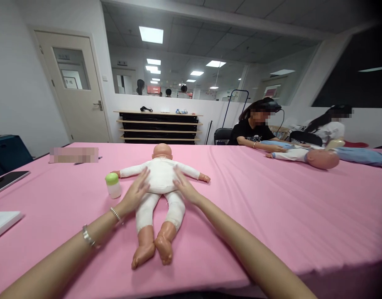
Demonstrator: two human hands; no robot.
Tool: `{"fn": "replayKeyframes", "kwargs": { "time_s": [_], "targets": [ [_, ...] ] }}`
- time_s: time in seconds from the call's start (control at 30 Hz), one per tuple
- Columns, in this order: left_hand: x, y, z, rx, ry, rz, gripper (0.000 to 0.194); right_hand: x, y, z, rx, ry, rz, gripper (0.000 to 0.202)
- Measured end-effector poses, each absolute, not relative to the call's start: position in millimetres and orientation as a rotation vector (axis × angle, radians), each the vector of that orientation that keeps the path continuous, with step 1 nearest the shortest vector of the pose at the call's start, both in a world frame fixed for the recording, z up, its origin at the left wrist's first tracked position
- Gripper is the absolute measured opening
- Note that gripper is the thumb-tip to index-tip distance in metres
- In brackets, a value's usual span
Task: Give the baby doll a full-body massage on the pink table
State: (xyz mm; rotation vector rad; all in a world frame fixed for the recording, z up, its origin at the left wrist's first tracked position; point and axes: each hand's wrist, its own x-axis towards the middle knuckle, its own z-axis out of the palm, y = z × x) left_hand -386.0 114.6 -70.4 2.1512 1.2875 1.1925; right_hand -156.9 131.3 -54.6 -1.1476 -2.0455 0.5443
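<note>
Left hand (pixel 135 192) and right hand (pixel 184 187), fingers spread flat, press the baby doll's (pixel 161 176) sides; feeding bottle (pixel 113 185) just left.

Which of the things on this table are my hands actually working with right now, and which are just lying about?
In hand:
baby doll, under left hand and right hand
small bottle, beside the doll

Lying about:
tablet and white pad at the left edge
second doll, with the co-workers

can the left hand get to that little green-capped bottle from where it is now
Probably yes: the left hand rests on the doll, and the green-capped bottle stands just beside it with only bare pink tablecloth between.
</note>
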Motion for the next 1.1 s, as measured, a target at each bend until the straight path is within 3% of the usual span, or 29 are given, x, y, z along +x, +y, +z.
{"fn": "replayKeyframes", "kwargs": {
  "time_s": [0.13,0.17,0.27,0.37,0.5,0.6,0.7,0.8,0.9,1.03,1.1],
  "targets": [
    [-395,36,-64,2.324,0.907,0.593,0.044,-145,47,-45,-0.778,-2.572,0.727,0.045],
    [-399,22,-60,2.295,0.855,0.54,0.041,-140,32,-41,-0.762,-2.591,0.796,0.05],
    [-405,1,-45,2.061,0.68,0.473,0.036,-126,14,-28,-0.603,-2.53,1.254,0.054],
    [-398,15,-34,1.864,0.762,0.659,0.044,-132,34,-22,-0.611,-2.221,1.58,0.058],
    [-381,49,-44,1.967,1.032,1.009,0.04,-164,68,-39,-0.988,-1.906,0.937,0.049],
    [-384,48,-62,2.197,1.071,0.808,0.045,-172,57,-55,-1.047,-2.209,0.614,0.044],
    [-399,19,-69,2.31,0.893,0.572,0.044,-157,21,-52,-0.971,-2.484,0.676,0.044],
    [-411,-7,-60,2.119,0.657,0.519,0.038,-139,-4,-35,-0.663,-2.571,1.137,0.046],
    [-408,-4,-48,1.892,0.703,0.688,0.038,-139,6,-23,-0.59,-2.332,1.479,0.044],
    [-389,35,-53,1.973,0.997,1.026,0.036,-161,53,-34,-0.841,-2.05,0.956,0.036],
    [-383,52,-63,2.135,1.041,0.989,0.041,-168,68,-46,-0.871,-2.162,0.71,0.039]
  ]
}}
